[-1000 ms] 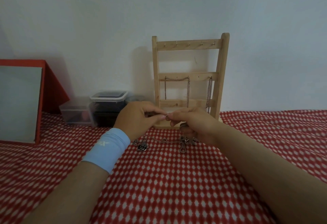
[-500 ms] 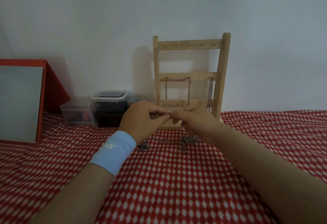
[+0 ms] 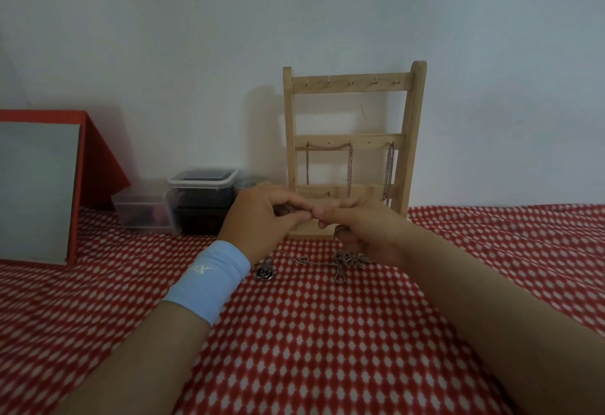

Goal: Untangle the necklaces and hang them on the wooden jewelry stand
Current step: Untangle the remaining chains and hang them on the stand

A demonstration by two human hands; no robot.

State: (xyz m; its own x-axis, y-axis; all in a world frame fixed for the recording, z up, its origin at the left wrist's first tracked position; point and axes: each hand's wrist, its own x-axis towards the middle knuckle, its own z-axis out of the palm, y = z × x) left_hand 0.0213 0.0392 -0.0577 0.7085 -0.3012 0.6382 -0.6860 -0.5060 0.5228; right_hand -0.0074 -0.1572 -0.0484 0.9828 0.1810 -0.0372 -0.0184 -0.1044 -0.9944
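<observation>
At far left a red box (image 3: 95,159) leans with a grey panel (image 3: 36,191) on its front. Just right of it, against the wall, sit 2 tubs. The clear tub (image 3: 144,208) holds dark and reddish bits too blurred to name. Touching it is a taller lidded tub (image 3: 203,198) with dark contents that cannot be made out.

A red-and-white cloth (image 3: 327,332) covers the bench. The left hand (image 3: 262,218), with a blue wristband (image 3: 209,278) on its wrist, is raised above the cloth, just right of the tubs. Its fingers (image 3: 299,214) are curled and pinch a thin chain. Their tips touch those of the right hand (image 3: 363,231), whose fingers are also curled round chain.

Below the hands the necklaces (image 3: 343,260) trail down to the cloth and lie knotted there, with a round pendant (image 3: 265,272) at the left end.

Behind the hands the stand (image 3: 363,140) is upright against the wall. 2 hung chains (image 3: 349,165) drape from its middle bar, and 5 hooks line the top bar.
</observation>
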